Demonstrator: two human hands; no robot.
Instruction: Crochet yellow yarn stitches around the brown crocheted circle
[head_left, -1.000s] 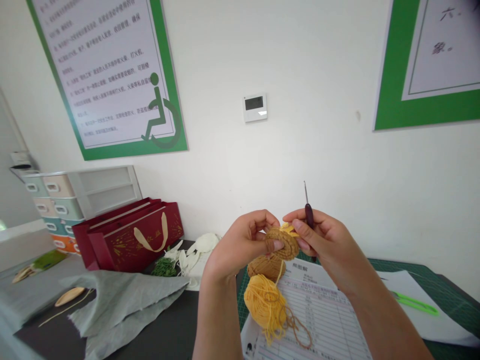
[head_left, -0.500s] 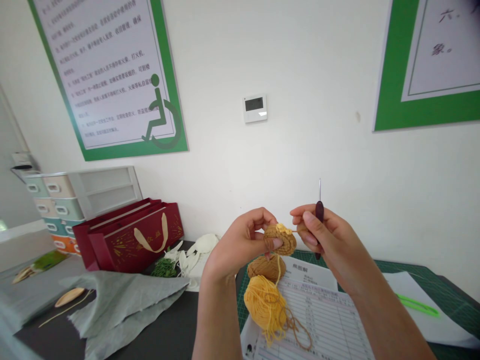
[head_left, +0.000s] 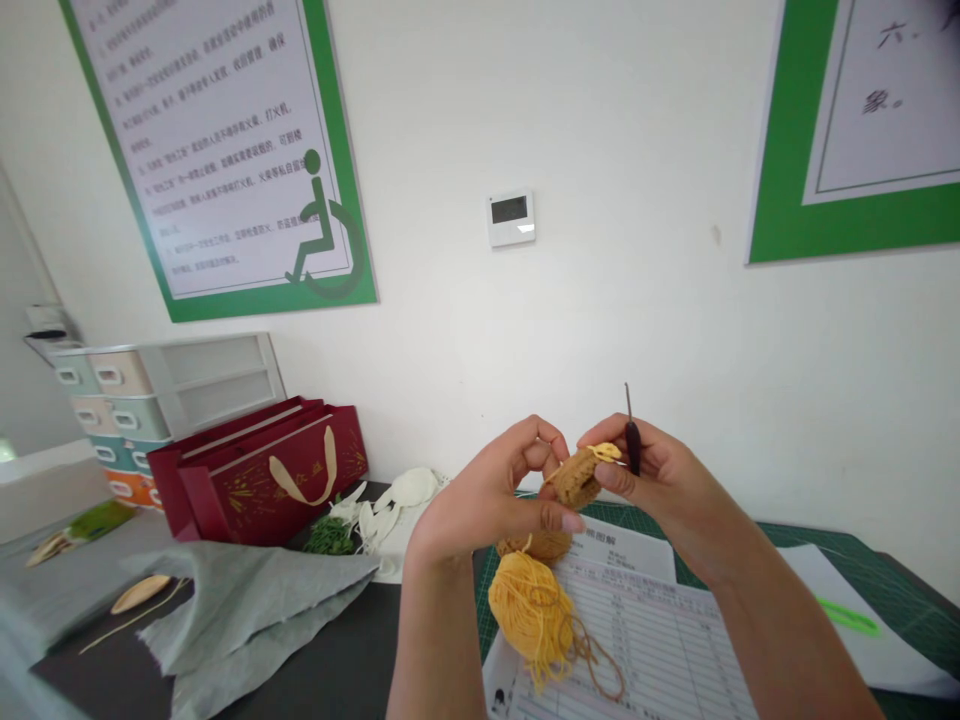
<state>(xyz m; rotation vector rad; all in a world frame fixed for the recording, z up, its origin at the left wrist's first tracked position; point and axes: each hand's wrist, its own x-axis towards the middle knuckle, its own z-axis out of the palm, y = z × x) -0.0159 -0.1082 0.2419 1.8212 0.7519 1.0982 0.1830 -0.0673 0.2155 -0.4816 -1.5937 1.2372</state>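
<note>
My left hand [head_left: 487,490] and my right hand [head_left: 652,470] are raised above the table, holding a tan crocheted piece [head_left: 576,478] between them. The piece has a yellow edge, and the left fingers grip it from below. My right hand also holds a crochet hook [head_left: 634,445] with a dark handle, its metal tip pointing up. Below the hands, a loose ball of yellow yarn [head_left: 529,615] sits on a printed form [head_left: 645,625]. A second tan crocheted piece [head_left: 534,545] lies just behind the yarn, partly hidden by my left hand.
A green cutting mat [head_left: 832,560] lies under the papers, with green-handled snips [head_left: 847,617] at the right. To the left stand a red gift bag [head_left: 262,485], white cut shapes [head_left: 397,510], grey cloth [head_left: 240,610] and plastic drawers [head_left: 112,400] against the wall.
The crocheted piece has tilted and shifted slightly right, with my left thumb now lower beneath it. The hook has moved left and leans slightly. My hands have drawn closer together.
</note>
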